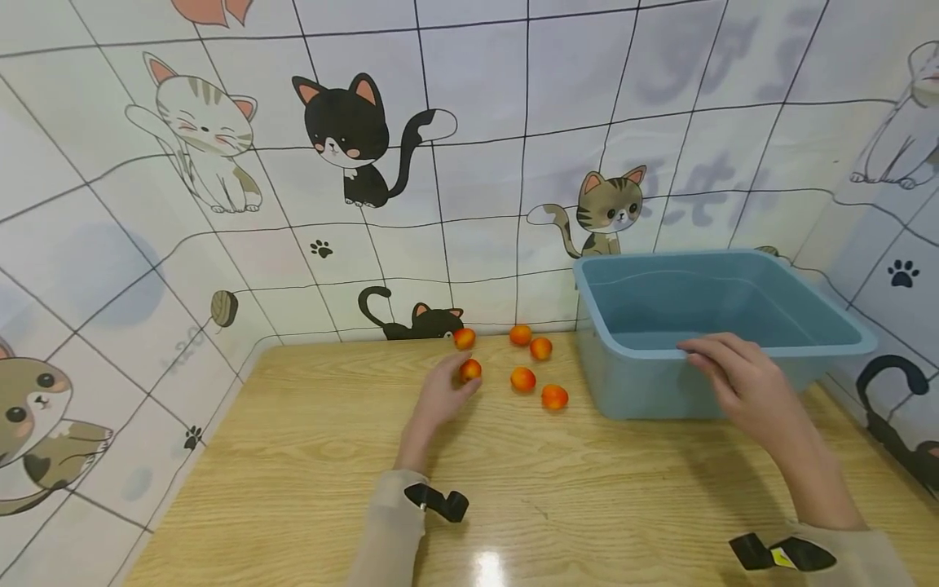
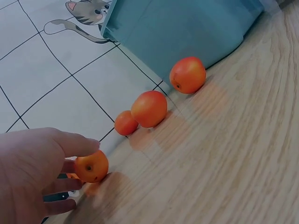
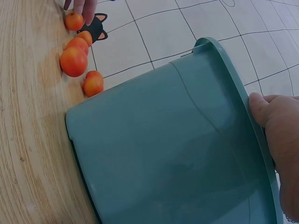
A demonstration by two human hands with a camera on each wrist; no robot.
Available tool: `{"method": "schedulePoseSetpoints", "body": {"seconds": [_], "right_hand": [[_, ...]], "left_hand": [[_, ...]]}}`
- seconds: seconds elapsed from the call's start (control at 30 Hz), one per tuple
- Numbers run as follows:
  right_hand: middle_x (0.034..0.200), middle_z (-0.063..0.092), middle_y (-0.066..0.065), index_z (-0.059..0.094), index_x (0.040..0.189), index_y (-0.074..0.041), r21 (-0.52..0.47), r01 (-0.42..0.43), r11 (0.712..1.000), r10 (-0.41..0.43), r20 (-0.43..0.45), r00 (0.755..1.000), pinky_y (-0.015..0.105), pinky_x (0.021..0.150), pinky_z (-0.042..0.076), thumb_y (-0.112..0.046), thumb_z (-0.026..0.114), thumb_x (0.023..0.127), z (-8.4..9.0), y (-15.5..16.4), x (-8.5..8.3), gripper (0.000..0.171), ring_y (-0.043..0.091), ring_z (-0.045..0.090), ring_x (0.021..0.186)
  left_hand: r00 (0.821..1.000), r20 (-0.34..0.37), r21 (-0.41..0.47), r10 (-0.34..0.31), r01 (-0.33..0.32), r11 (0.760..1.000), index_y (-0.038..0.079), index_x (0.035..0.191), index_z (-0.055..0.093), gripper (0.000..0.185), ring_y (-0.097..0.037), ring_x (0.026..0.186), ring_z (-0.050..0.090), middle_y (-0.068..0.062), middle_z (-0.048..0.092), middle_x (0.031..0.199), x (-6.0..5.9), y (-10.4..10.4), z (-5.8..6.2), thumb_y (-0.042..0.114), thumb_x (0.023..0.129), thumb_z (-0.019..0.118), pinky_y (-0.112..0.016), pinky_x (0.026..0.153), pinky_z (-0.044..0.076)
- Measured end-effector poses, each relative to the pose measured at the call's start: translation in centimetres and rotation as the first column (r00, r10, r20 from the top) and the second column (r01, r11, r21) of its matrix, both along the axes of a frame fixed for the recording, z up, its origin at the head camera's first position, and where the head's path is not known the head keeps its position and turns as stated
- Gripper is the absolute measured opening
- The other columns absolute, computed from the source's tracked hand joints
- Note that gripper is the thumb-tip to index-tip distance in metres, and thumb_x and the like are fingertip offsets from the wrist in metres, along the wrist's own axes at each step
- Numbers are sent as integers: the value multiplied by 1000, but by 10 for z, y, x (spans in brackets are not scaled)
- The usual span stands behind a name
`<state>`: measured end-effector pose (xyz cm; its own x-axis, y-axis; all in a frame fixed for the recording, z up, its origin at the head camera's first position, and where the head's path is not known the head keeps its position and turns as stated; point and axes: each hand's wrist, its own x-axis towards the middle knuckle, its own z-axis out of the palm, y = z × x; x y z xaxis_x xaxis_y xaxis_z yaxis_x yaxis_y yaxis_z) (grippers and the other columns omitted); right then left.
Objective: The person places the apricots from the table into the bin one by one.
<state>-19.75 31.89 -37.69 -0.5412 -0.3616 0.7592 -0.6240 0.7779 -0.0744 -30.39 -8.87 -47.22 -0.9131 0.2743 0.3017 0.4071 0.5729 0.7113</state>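
In the head view my left hand (image 1: 440, 395) reaches to a small orange-red fruit (image 1: 471, 370), its fingers and thumb curled about it. In the left wrist view that fruit (image 2: 92, 166) rests on the table, partly covered by the left hand (image 2: 32, 172). My right hand (image 1: 744, 387) is at the near rim of a blue plastic basin (image 1: 653, 383). In the right wrist view the right hand's thumb (image 3: 258, 106) lies against the outside of the rim, and the other fingers are mostly hidden behind it.
Several more orange-red fruits, such as the front fruit (image 1: 554, 397) and the fruit by the wall (image 1: 465, 338), lie between the left hand and the basin. The wooden table (image 1: 293, 456) meets a cat-patterned wall (image 1: 477, 163) at the back and sides.
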Motion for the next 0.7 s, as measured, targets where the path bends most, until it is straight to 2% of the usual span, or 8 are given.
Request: {"method": "schedulePoseSetpoints", "body": {"seconds": [0.1, 0.27, 0.47, 0.7], "right_hand": [[103, 66, 13, 70, 114, -1, -3, -2, 1000, 2, -1, 1000, 33, 72, 36, -10, 58, 102, 0, -1, 0, 19, 20, 52, 81], [103, 67, 13, 71, 114, -1, -12, -1, 1000, 1, -3, 1000, 35, 74, 37, -4, 61, 99, 1, 0, 1, 17, 23, 55, 83], [104, 66, 13, 70, 114, -1, -14, 12, 1000, -12, 11, 1000, 36, 75, 37, 4, 65, 93, 0, -1, 1, 22, 24, 54, 84], [103, 66, 14, 70, 113, 0, -21, -1, 1000, 1, 6, 1000, 35, 75, 36, -9, 58, 102, -1, -1, 0, 19, 22, 53, 83]], "left_hand": [[1000, 6, -21, -10, 10, 1000, -5, 133, 62, 44, -38, 132, 51, -21, 60, 137, 1, -2, 1, 13, 94, 71, -49, 113, 37], [1000, 22, -29, 0, 0, 1000, 0, 130, 66, 39, -34, 125, 57, -17, 64, 131, 3, -3, 2, 13, 93, 73, -47, 109, 41], [999, 35, 6, 10, -10, 1000, -3, 128, 65, 38, -32, 107, 64, -17, 68, 121, 2, -4, 0, 6, 92, 73, -46, 95, 52], [999, 20, 69, 26, -27, 997, -7, 121, 66, 35, -31, 95, 66, -20, 68, 111, 4, -5, -1, 1, 88, 75, -43, 85, 57]]}}
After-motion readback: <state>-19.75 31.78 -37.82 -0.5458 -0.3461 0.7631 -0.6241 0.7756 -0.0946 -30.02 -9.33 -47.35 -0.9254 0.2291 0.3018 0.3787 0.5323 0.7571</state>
